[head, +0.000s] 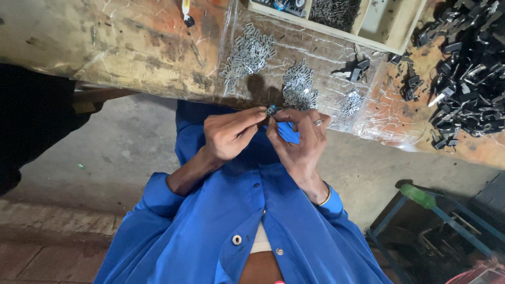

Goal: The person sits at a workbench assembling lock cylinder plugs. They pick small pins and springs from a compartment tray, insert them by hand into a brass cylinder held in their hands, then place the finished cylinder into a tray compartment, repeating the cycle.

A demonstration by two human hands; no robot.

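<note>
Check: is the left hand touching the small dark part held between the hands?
Touching. The head view shows the left hand with thumb and forefinger tips pinched on the small dark part, with no gap; the right hand meets it from the other side.

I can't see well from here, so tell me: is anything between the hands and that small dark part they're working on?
Nothing visible. Both the left hand and right hand already pinch the small dark part at their fingertips, above the workbench edge.
</note>
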